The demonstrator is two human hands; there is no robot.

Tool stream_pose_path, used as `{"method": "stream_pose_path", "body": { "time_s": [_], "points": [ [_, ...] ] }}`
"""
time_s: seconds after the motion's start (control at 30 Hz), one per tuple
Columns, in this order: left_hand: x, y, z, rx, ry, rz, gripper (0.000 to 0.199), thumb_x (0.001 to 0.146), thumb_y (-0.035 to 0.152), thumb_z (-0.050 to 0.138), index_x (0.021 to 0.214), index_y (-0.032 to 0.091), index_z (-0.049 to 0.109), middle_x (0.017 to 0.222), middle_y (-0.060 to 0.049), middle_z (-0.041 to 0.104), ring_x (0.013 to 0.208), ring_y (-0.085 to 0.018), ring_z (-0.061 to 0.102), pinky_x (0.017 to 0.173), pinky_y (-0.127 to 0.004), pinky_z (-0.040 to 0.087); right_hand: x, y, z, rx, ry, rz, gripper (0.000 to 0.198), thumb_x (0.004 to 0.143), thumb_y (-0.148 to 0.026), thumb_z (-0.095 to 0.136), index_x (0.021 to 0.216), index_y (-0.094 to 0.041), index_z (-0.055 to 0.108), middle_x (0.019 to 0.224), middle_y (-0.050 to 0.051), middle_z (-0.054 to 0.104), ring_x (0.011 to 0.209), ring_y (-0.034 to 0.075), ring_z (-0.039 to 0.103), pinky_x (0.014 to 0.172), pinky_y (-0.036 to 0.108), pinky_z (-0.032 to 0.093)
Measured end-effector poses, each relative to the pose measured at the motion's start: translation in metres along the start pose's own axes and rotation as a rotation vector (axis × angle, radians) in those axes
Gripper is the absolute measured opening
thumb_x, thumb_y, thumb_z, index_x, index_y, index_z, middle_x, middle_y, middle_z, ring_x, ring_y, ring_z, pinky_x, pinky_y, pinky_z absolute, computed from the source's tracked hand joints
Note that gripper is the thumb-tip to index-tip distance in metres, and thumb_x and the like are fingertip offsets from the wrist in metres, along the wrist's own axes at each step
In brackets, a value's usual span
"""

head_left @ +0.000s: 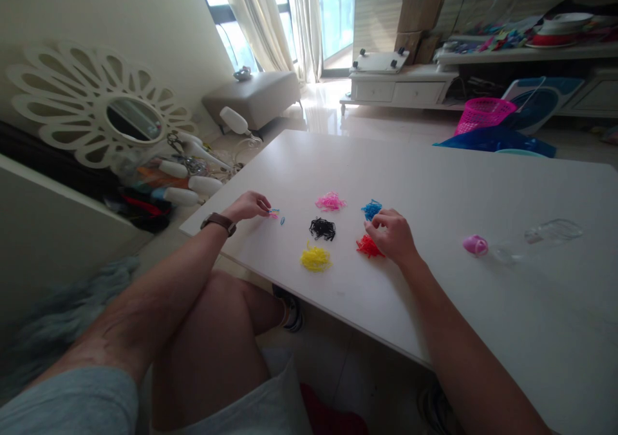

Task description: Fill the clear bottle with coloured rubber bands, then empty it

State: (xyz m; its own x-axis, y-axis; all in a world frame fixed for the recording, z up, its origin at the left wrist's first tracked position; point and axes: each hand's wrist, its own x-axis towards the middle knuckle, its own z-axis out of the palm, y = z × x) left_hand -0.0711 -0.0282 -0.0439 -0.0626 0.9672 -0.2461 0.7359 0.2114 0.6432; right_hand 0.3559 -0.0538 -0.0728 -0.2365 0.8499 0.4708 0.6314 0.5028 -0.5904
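My left hand (251, 205) rests at the table's left side, fingers bent together at a few mixed small rubber bands (273, 215). A single blue band (282, 221) lies just right of them. Over the near edge of the blue rubber band pile (371, 209) is my right hand (392, 232), thumb and forefinger pinched; what they hold is too small to make out. Partly beneath that hand lies a red pile (369, 246). Pink (330, 201), black (322, 229) and yellow (315, 257) piles of bands sit between my hands.
The white table (434, 184) carries a clear bottle-like object (541, 239) and a pink-purple piece (476, 245) at right. Beyond it stand a pink basket (483, 114) and a low white cabinet (400, 91). A lamp with white shades (234, 120) is beyond the left edge.
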Motion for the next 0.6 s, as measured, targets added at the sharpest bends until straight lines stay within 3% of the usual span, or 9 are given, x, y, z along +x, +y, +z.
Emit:
{"method": "stream_pose_path", "body": {
  "time_s": [0.23,0.6],
  "points": [
    [0.0069,-0.0041,0.0063,0.028,0.037,0.064,0.042,0.045,0.045,0.088,0.074,0.016,0.076,0.073,-0.006,0.073,0.069,-0.019,0.062,0.063,-0.029,0.044,0.0002,0.0014,0.0016,0.004,-0.005,-0.007,0.034,0.085,-0.037,0.058,0.056,-0.023,0.048,0.066,0.003,0.058,0.076,0.022,0.055,0.075,0.036,0.040],
    [0.0068,-0.0001,0.0090,-0.007,-0.002,0.006,0.048,0.047,0.046,0.087,0.081,0.015,0.072,0.068,-0.004,0.071,0.062,-0.016,0.061,0.057,-0.025,0.041,0.0004,0.0002,0.0009,0.000,-0.008,-0.002,0.033,0.085,-0.036,0.059,0.056,-0.023,0.048,0.066,0.003,0.058,0.076,0.022,0.055,0.075,0.036,0.041]
  ]
}}
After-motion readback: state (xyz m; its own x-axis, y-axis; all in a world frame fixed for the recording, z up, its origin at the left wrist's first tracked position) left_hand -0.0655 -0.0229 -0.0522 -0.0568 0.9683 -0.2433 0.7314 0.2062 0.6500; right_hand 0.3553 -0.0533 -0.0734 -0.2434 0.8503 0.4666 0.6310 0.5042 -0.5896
